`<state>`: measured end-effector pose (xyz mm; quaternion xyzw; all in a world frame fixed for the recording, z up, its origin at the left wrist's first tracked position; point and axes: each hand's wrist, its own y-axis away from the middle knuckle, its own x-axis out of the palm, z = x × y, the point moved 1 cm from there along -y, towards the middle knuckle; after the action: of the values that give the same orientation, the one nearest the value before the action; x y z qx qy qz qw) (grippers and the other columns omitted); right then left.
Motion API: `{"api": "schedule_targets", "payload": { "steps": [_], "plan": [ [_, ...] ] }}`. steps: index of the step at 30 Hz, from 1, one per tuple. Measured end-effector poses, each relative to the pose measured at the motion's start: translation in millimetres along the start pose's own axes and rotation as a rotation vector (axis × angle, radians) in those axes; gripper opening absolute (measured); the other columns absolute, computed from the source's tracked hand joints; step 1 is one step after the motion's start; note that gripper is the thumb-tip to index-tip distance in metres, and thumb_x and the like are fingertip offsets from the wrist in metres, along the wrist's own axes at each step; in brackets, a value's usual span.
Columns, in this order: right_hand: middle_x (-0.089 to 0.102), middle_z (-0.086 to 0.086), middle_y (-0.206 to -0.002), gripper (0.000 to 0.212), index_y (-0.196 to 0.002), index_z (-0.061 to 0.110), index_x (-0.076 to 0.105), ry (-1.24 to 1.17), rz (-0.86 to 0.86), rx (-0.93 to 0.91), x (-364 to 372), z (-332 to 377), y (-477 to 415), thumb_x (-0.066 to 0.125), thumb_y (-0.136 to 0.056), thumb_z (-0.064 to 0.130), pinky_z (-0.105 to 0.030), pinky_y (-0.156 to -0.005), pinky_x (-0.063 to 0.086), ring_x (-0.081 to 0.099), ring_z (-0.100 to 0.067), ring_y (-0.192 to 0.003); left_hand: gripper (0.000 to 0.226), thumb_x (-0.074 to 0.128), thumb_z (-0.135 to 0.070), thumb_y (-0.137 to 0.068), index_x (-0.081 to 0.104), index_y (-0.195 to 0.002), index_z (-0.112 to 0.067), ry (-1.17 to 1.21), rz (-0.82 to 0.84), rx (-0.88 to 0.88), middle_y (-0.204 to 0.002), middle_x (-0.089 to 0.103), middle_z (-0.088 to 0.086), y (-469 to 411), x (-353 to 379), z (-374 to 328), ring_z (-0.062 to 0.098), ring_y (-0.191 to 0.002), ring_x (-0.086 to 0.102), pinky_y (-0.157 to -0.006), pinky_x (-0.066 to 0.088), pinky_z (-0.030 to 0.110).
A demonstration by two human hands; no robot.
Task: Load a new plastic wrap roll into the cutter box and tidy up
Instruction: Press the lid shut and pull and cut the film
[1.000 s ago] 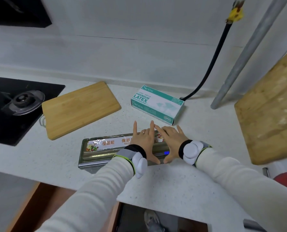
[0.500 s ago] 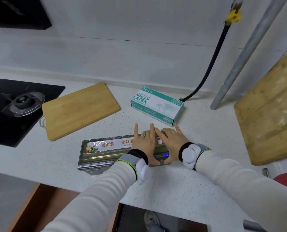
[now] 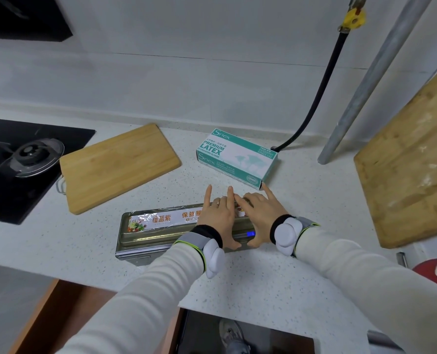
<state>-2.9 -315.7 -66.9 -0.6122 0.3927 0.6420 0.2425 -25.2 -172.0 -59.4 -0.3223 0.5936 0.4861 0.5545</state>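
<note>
Cutter box (image 3: pixel 146 237), glossy metallic oblong; left hand (image 3: pixel 218 221), right hand (image 3: pixel 259 213) flat atop.

Metallic cutter box (image 3: pixel 146 238) lies lengthwise on counter, labelled roll (image 3: pixel 161 219) inside

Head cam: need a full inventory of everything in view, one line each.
counter: 1, white speckled, across the middle
cutter box: 1, metallic, near centre of the counter
plastic wrap roll: 1, clear with printed label, lying in the cutter box
small cutting board: 1, light wood, flat, left of centre
large wooden board: 1, light wood, right edge
glove box: 1, teal and white, behind the hands
hob: 1, black, far left
hose: 1, black, against the back wall
pipe: 1, grey metal, right of hose
red object: 1, lower right, cut off
left hand: 1, white sleeve, on the cutter box
right hand: 1, white sleeve, beside it
</note>
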Motion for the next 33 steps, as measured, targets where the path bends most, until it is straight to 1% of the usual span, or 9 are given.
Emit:
{"api": "schedule_targets", "payload": {
  "steps": [6, 9, 15, 19, 22, 24, 29, 31, 33],
  "plan": [
    [0.052, -0.006, -0.127, 0.116, -0.147, 0.017, 0.011, 0.013, -0.031, 0.002, 3, 0, -1, 0.07, -0.056, 0.057, -0.054, -0.117, 0.0, 0.047, -0.025, -0.122, 0.131, 0.062, -0.068, -0.061, -0.005, -0.146, 0.007, -0.002, -0.021, 0.021, -0.139, 0.044, 0.016, 2, -1, 1, 0.029, -0.126, 0.046, -0.099, -0.034, 0.051],
    [0.052, -0.006, -0.127, 0.116, -0.147, 0.017, 0.012, 0.016, -0.034, 0.004, 4, 0, 0, 0.069, -0.055, 0.058, -0.054, -0.117, 0.0, 0.047, -0.025, -0.122, 0.13, 0.062, -0.068, -0.061, -0.004, -0.146, 0.006, -0.013, -0.011, 0.024, -0.139, 0.044, 0.015, 2, -2, 1, 0.03, -0.126, 0.046, -0.101, -0.032, 0.051],
    [0.047, -0.005, -0.132, 0.123, -0.149, 0.018, 0.004, -0.016, 0.002, 0.019, 4, -1, 0, 0.07, -0.055, 0.061, -0.053, -0.118, -0.002, 0.043, -0.023, -0.127, 0.136, 0.061, -0.074, -0.06, -0.01, -0.146, 0.004, 0.002, -0.021, 0.022, -0.14, 0.045, 0.013, 4, -1, 2, 0.028, -0.129, 0.044, -0.1, -0.033, 0.051],
    [0.032, -0.007, -0.147, 0.136, -0.149, 0.022, -0.011, -0.063, 0.078, 0.054, 4, -2, -1, 0.072, -0.052, 0.068, -0.055, -0.115, -0.002, 0.03, -0.025, -0.137, 0.143, 0.06, -0.081, -0.055, -0.02, -0.145, -0.003, 0.092, -0.041, 0.025, -0.144, 0.043, 0.01, 3, 4, 9, 0.025, -0.138, 0.036, -0.108, -0.023, 0.059],
    [0.013, -0.003, -0.157, 0.139, -0.146, 0.029, -0.017, -0.225, 0.139, 0.103, -2, -5, -3, 0.068, -0.048, 0.077, -0.055, -0.115, -0.001, 0.015, -0.024, -0.145, 0.142, 0.056, -0.086, -0.052, -0.015, -0.147, -0.008, 0.221, -0.043, 0.006, -0.156, 0.021, 0.01, 8, 3, 27, 0.022, -0.146, 0.018, -0.109, -0.019, 0.058],
    [0.008, -0.001, -0.159, 0.128, -0.148, 0.029, -0.009, -0.34, 0.148, 0.132, -7, -6, -6, 0.062, -0.055, 0.079, -0.052, -0.117, -0.001, 0.01, -0.022, -0.146, 0.128, 0.053, -0.084, -0.058, 0.002, -0.15, -0.012, 0.281, -0.067, -0.024, -0.158, 0.014, 0.004, 15, 1, 48, 0.02, -0.146, 0.013, -0.112, -0.015, 0.056],
    [0.025, -0.004, -0.155, 0.092, -0.148, 0.022, 0.018, -0.477, 0.001, 0.216, -18, -7, -20, 0.057, -0.077, 0.064, -0.041, -0.118, 0.015, 0.023, -0.022, -0.142, 0.069, 0.052, -0.065, -0.079, 0.041, -0.137, -0.03, 0.409, -0.088, -0.222, -0.144, 0.04, -0.004, 34, 0, 120, 0.02, -0.138, 0.026, -0.117, 0.003, 0.051],
    [0.028, -0.004, -0.153, 0.092, -0.147, 0.022, 0.02, -0.463, 0.019, 0.18, -22, -1, -28, 0.06, -0.075, 0.063, -0.039, -0.117, 0.016, 0.026, -0.023, -0.14, 0.052, 0.052, -0.055, -0.086, 0.046, -0.133, -0.033, 0.427, -0.054, -0.261, -0.14, 0.045, -0.005, 41, 2, 144, 0.021, -0.136, 0.028, -0.117, 0.008, 0.048],
    [0.025, -0.002, -0.154, 0.107, -0.148, 0.026, 0.013, -0.405, 0.1, 0.114, -25, 9, -32, 0.065, -0.065, 0.07, -0.046, -0.118, 0.011, 0.023, -0.022, -0.142, 0.042, 0.052, -0.047, -0.09, 0.05, -0.129, -0.033, 0.458, -0.012, -0.247, -0.135, 0.048, -0.006, 44, 2, 152, 0.022, -0.134, 0.03, -0.117, 0.01, 0.047]
  ]
}}
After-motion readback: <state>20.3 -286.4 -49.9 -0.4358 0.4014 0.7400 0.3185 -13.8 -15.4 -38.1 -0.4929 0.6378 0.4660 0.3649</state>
